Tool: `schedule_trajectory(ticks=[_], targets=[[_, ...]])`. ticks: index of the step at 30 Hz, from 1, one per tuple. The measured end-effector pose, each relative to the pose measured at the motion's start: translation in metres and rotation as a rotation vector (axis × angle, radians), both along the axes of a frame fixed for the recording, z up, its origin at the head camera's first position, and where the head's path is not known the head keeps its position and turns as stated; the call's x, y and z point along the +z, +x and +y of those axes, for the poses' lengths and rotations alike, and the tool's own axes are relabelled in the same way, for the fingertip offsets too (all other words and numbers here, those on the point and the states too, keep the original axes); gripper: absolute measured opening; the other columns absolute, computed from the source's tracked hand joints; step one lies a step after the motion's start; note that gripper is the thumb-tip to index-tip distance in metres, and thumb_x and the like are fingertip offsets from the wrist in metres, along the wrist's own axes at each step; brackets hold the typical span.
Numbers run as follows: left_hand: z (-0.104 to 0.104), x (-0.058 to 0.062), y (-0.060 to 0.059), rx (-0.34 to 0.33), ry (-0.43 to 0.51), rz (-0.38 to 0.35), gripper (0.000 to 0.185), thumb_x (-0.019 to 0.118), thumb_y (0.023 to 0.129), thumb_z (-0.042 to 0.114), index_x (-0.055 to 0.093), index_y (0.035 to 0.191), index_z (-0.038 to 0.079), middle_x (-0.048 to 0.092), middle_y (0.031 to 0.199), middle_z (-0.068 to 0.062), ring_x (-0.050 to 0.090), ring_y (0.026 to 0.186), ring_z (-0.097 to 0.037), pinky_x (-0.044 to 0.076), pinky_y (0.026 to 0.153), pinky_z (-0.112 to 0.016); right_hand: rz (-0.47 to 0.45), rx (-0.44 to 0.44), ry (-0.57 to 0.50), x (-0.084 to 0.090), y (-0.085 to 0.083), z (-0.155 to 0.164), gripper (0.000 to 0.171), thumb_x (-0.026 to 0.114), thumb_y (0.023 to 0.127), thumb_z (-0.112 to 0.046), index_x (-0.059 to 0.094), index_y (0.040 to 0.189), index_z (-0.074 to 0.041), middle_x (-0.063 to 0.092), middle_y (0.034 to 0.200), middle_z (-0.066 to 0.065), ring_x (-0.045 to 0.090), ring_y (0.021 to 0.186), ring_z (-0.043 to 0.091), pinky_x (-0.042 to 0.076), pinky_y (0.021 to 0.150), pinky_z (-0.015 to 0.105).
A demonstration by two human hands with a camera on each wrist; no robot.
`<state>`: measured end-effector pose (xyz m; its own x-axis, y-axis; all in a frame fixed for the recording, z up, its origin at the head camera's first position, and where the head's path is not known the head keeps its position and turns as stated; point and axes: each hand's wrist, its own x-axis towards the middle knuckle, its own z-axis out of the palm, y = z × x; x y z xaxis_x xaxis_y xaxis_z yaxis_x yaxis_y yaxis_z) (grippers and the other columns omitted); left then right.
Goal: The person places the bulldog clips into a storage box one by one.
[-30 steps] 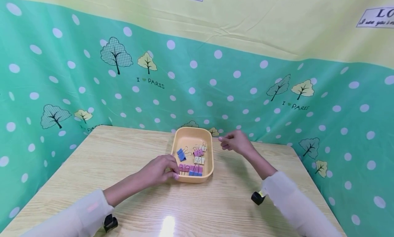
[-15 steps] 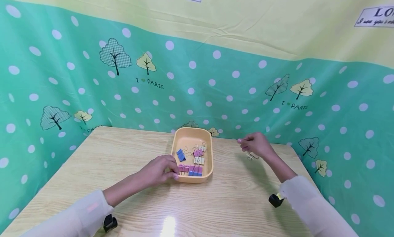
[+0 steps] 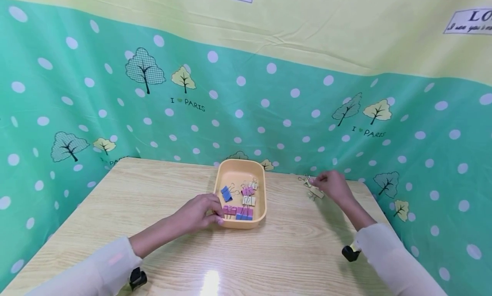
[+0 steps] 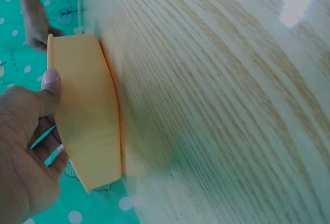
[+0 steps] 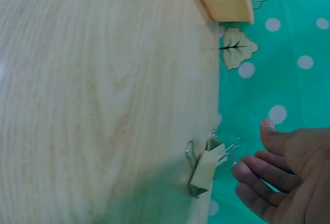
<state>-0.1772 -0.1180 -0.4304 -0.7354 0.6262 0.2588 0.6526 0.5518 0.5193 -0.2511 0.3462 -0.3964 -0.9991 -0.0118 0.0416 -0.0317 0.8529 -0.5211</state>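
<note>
My left hand [image 3: 201, 211] grips the near-left corner of a yellow-orange plastic tray [image 3: 266, 197], thumb against the outer wall in the left wrist view. Inside lie several binder clips: a blue one [image 3: 226, 193], pink ones such as the clip [image 3: 229, 209] by my left fingers, whitish ones such as the clip [image 3: 249, 200], and a pink-and-blue one [image 3: 244, 213]. At the table's back right, my right hand [image 3: 335, 187] is beside two cream binder clips, one nearer [image 3: 317, 193] and one behind [image 3: 306, 182]. The right wrist view shows its thumb and fingers apart, fingertips close to the clips' wire handles.
The light wood table [image 3: 276, 253] ends at the back against a green and yellow curtain [image 3: 238, 99] with dots and trees. A camera [image 3: 350, 253] hangs under the right sleeve, another [image 3: 137, 279] under the left.
My right hand has moved right, from beside the tray to the table's back right. Two cream clips now show there, where one showed half a second ago. The left hand and tray stay put.
</note>
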Motion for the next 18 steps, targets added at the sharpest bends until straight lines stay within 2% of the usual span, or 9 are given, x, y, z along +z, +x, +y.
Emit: schedule_trajectory(ticks=[5,11,14,18], targets=[[0.001,-0.001,0.000,-0.002,0.002,0.006,0.009,0.092,0.092,0.018,0.085,0.087,0.022,0.074,0.088,0.016,0.061,0.087,0.001,0.062,0.083,-0.032,0.001,-0.010,0.090,-0.010,-0.001,0.001,0.043,0.087,0.102,-0.034,0.082,0.116,0.006,0.083,0.114,0.027,0.080,0.096,0.036,0.066,0.078,0.047],[0.002,-0.001,0.000,-0.001,0.003,0.010,0.011,0.092,0.092,0.018,0.084,0.086,0.022,0.073,0.087,0.017,0.061,0.087,0.002,0.060,0.084,-0.030,-0.039,-0.023,0.159,-0.016,0.000,0.002,0.045,0.091,0.097,-0.030,0.081,0.120,0.008,0.082,0.116,0.028,0.078,0.097,0.037,0.065,0.081,0.052],[0.002,-0.001,0.000,0.004,0.004,-0.004,0.013,0.092,0.092,0.017,0.083,0.084,0.023,0.072,0.087,0.018,0.060,0.087,0.003,0.060,0.083,-0.029,-0.032,-0.016,0.193,-0.018,-0.001,0.002,0.037,0.089,0.100,-0.027,0.083,0.117,0.005,0.083,0.114,0.026,0.079,0.095,0.035,0.065,0.079,0.051],[0.001,-0.001,0.001,0.007,0.006,-0.007,0.015,0.092,0.092,0.016,0.083,0.083,0.023,0.072,0.087,0.018,0.060,0.086,0.003,0.059,0.083,-0.029,-0.017,0.007,0.215,-0.018,-0.002,0.002,0.025,0.084,0.104,-0.024,0.085,0.105,0.001,0.084,0.099,0.019,0.072,0.078,0.025,0.058,0.066,0.042]])
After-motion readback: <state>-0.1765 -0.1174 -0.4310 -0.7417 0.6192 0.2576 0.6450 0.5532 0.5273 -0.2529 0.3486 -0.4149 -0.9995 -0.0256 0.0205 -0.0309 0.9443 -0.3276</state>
